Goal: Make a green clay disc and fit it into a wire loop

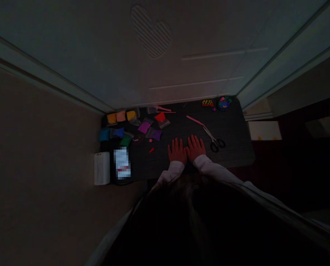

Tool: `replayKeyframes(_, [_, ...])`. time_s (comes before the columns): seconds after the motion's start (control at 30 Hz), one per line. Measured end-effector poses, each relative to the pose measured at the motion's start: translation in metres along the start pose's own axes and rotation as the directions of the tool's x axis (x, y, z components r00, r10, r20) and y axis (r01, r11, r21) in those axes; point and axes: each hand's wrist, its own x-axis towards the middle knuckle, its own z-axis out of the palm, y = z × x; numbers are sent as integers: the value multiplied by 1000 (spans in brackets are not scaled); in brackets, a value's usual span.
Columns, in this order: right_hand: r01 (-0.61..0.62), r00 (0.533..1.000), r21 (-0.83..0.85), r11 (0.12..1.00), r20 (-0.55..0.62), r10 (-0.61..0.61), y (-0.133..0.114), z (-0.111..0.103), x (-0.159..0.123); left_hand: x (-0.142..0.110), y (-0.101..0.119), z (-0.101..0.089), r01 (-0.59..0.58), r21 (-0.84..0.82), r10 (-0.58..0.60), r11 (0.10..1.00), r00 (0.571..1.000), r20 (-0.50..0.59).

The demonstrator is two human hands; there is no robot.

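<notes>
My left hand (177, 151) lies flat on the dark table (178, 171), fingers spread, holding nothing. Right beside it, thumbs close together, my right hand (195, 148) also rests flat and open. A pair of scissors (214, 141) with black handles lies to the right of my right hand, and a pink strip (195, 120) touches or nearly touches its tips. Left of my left hand are a small red piece (151, 150) and a small pink piece (150, 140). Beyond these lie bags of purple (157, 135), magenta (145, 126) and red clay-like material (160, 117).
More bags, including an orange one (112, 118), a blue one (119, 132) and a green one (125, 140), cover the table's left side. A blurred bright rectangle (122, 162) and a white box (102, 168) are at the left edge. Colourful small figures (224, 103) stand far right, near the wall (165, 77).
</notes>
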Motion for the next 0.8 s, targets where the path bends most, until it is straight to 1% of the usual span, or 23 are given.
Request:
replayKeyframes(0.17, [1,1000,-17,1000,0,-1,0,0,1,1,-1,0,-10,-11,10,1000,1000,-1])
replayKeyframes(0.27, [16,1000,-23,1000,-6,-16,1,0,9,8,-1,-1,-9,-25,9,1000,1000,0])
replayKeyframes(0.37, [30,1000,-23,999,-5,-30,3,1,26,24,-1,-2,16,-37,-16,999,1000,-3])
replayKeyframes(0.47, [44,999,-28,999,-4,-44,4,1,50,45,-2,-4,36,-40,-37,999,999,-12])
replayKeyframes(0.57, [57,998,-35,998,-1,-57,6,1,73,66,-5,-4,27,-40,-29,999,999,-26])
replayKeyframes(0.63, [65,998,-40,997,4,-65,6,2,82,74,-6,-4,24,-37,-25,999,999,-32])
replayKeyframes(0.7, [66,998,-39,997,8,-65,7,2,83,75,-6,-4,22,-34,-23,999,999,-41])
replayKeyframes(0.8, [53,998,-24,998,16,-53,5,0,71,62,-4,-5,24,-35,-25,999,999,-44])
